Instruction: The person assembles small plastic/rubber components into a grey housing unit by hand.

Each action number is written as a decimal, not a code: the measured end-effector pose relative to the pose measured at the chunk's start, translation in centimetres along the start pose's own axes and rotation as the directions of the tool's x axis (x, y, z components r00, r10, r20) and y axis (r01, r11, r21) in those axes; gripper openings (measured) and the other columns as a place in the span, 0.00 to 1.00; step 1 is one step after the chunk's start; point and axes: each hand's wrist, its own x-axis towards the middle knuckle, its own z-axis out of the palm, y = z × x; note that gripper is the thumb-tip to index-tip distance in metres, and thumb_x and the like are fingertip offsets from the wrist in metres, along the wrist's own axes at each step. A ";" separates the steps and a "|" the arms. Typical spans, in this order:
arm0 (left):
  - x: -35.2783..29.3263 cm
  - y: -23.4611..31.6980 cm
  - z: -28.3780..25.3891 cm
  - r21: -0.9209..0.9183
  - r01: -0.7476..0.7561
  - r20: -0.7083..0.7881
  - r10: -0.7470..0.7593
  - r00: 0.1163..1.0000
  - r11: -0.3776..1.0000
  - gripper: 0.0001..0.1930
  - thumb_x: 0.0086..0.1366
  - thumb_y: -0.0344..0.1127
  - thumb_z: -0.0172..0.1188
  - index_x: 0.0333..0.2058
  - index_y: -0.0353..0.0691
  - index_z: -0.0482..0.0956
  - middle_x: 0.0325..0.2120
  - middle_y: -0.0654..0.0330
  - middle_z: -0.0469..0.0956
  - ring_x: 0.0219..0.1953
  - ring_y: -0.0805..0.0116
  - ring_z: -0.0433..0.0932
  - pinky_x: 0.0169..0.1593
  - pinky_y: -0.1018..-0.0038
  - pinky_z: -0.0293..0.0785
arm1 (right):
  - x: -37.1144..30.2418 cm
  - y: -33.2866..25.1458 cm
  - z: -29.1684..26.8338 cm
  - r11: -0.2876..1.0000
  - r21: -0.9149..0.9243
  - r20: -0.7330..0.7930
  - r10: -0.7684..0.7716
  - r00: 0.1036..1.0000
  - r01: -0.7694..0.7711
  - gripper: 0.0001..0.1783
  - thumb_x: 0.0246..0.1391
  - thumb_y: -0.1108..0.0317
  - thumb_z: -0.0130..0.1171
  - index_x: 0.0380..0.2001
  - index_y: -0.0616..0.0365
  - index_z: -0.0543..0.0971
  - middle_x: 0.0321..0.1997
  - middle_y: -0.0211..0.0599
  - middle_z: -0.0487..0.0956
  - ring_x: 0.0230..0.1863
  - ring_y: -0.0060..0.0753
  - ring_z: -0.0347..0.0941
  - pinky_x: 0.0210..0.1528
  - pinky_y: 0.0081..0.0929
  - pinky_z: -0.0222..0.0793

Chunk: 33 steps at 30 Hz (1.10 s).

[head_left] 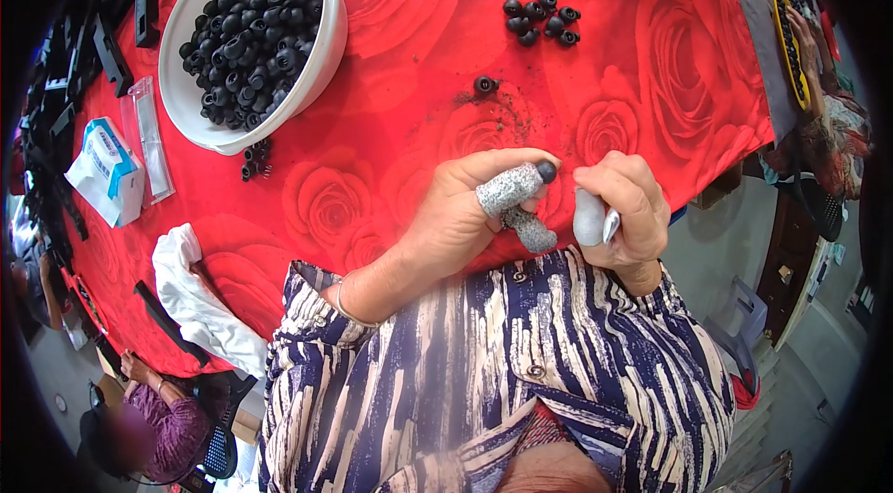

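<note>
My left hand point(456, 205) pinches a small black rounded plastic part point(546, 172) at its fingertips. Speckled grey finger covers point(512, 191) wrap two of its digits. Close by on the right, my right hand point(633, 205) is closed around a small shiny metal tool point(610, 225), mostly hidden by the fingers. A pale grey cover point(588, 217) sits on its thumb. The two hands are slightly apart. Beyond them, a single black part point(484, 85) lies among dark crumbs point(502, 121), and farther back is a loose cluster of similar black parts point(541, 19).
A white bowl point(330, 46) heaped with black parts stands at the back left, several pieces beside it. A red rose-patterned cloth point(391, 130) covers the table. Left are a tissue pack point(107, 172), a clear plastic case point(149, 139), white cloth point(200, 298) and long black pieces point(112, 56). Other people sit nearby.
</note>
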 end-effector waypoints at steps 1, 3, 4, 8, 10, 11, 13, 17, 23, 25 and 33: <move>0.0 0.1 0.0 0.001 0.003 -0.006 -0.003 1.000 1.000 0.13 0.59 0.26 0.55 0.44 0.32 0.75 0.31 0.62 0.77 0.31 0.78 0.73 0.36 0.83 0.71 | 0.8 -0.3 -0.2 0.999 0.020 0.057 0.033 0.998 -0.035 0.17 0.32 0.79 0.64 0.33 0.65 0.77 0.24 0.36 0.72 0.19 0.31 0.69 0.18 0.24 0.64; -0.1 0.4 0.3 0.005 -0.001 -0.009 0.001 1.000 1.000 0.13 0.60 0.27 0.55 0.44 0.32 0.75 0.31 0.61 0.77 0.30 0.78 0.74 0.36 0.83 0.71 | 1.6 -0.6 -0.3 0.997 0.038 0.113 0.057 0.992 -0.061 0.18 0.33 0.79 0.64 0.34 0.65 0.77 0.25 0.37 0.72 0.20 0.32 0.70 0.19 0.24 0.65; -0.2 0.8 0.9 0.021 0.081 -0.067 -0.080 0.995 0.996 0.12 0.60 0.27 0.55 0.43 0.32 0.75 0.31 0.61 0.77 0.30 0.77 0.74 0.35 0.82 0.72 | 2.0 -0.6 -0.3 0.991 0.091 0.209 0.081 0.975 -0.102 0.18 0.33 0.79 0.64 0.34 0.65 0.77 0.26 0.38 0.72 0.21 0.33 0.71 0.20 0.24 0.65; -0.1 0.3 0.3 0.027 0.129 -0.060 -0.127 0.990 0.991 0.10 0.60 0.30 0.56 0.40 0.34 0.77 0.30 0.60 0.77 0.28 0.76 0.74 0.33 0.80 0.74 | 2.9 0.1 -0.5 0.981 0.155 0.400 0.045 0.915 -0.116 0.19 0.32 0.77 0.64 0.36 0.64 0.77 0.29 0.41 0.73 0.24 0.36 0.73 0.22 0.24 0.67; -0.1 0.3 -0.1 0.020 0.169 -0.025 -0.169 0.985 0.985 0.09 0.60 0.32 0.56 0.38 0.35 0.77 0.30 0.61 0.77 0.29 0.76 0.74 0.33 0.80 0.72 | 3.4 0.0 -0.8 0.988 0.127 0.405 0.030 0.914 -0.089 0.17 0.33 0.76 0.65 0.34 0.63 0.78 0.26 0.40 0.72 0.24 0.36 0.73 0.23 0.25 0.69; -0.1 0.1 -0.2 -0.038 0.139 0.036 -0.137 0.990 0.990 0.10 0.60 0.35 0.57 0.38 0.36 0.78 0.30 0.61 0.77 0.29 0.77 0.73 0.34 0.81 0.70 | 3.7 -0.3 -1.1 0.983 0.144 0.398 0.051 0.916 -0.117 0.17 0.34 0.76 0.64 0.33 0.63 0.77 0.26 0.40 0.72 0.24 0.36 0.73 0.23 0.25 0.68; 0.2 0.6 0.3 -0.083 0.139 0.040 -0.136 0.990 0.987 0.12 0.62 0.37 0.54 0.40 0.36 0.76 0.29 0.63 0.76 0.29 0.78 0.72 0.35 0.83 0.68 | 5.7 -1.0 -1.0 0.977 0.176 0.389 0.041 0.920 -0.118 0.16 0.35 0.76 0.64 0.33 0.63 0.77 0.25 0.40 0.72 0.23 0.36 0.73 0.23 0.26 0.68; 0.5 0.1 -0.6 -0.036 0.125 0.120 -0.120 0.985 0.991 0.14 0.64 0.38 0.51 0.43 0.35 0.72 0.26 0.66 0.74 0.29 0.81 0.71 0.36 0.83 0.69 | 10.3 -2.3 0.8 0.986 0.149 0.508 -0.009 0.861 -0.078 0.15 0.36 0.79 0.64 0.33 0.64 0.76 0.23 0.36 0.71 0.22 0.27 0.69 0.23 0.21 0.62; 0.2 0.5 0.2 -0.024 0.133 0.162 -0.128 0.978 0.991 0.15 0.65 0.40 0.50 0.43 0.34 0.72 0.26 0.68 0.72 0.26 0.84 0.69 0.33 0.84 0.72 | 17.1 -4.4 6.7 0.962 0.263 0.374 -0.175 0.911 0.077 0.14 0.41 0.77 0.62 0.35 0.63 0.75 0.22 0.33 0.71 0.20 0.23 0.66 0.23 0.18 0.61; 0.4 0.6 0.1 -0.028 0.128 0.193 -0.120 0.974 0.991 0.15 0.65 0.40 0.50 0.43 0.34 0.72 0.26 0.69 0.72 0.25 0.84 0.69 0.32 0.84 0.72 | 17.9 -4.7 7.2 0.966 0.257 0.340 -0.069 0.938 -0.022 0.12 0.43 0.78 0.60 0.35 0.64 0.76 0.23 0.31 0.71 0.22 0.21 0.64 0.24 0.16 0.60; 0.3 1.2 -0.2 0.050 0.137 0.268 -0.145 0.953 0.989 0.18 0.60 0.36 0.55 0.45 0.29 0.72 0.31 0.63 0.74 0.30 0.79 0.71 0.38 0.83 0.68 | 13.0 0.8 2.6 0.981 0.096 0.469 0.105 0.877 -0.169 0.07 0.45 0.79 0.58 0.32 0.65 0.76 0.27 0.31 0.72 0.27 0.19 0.66 0.29 0.16 0.60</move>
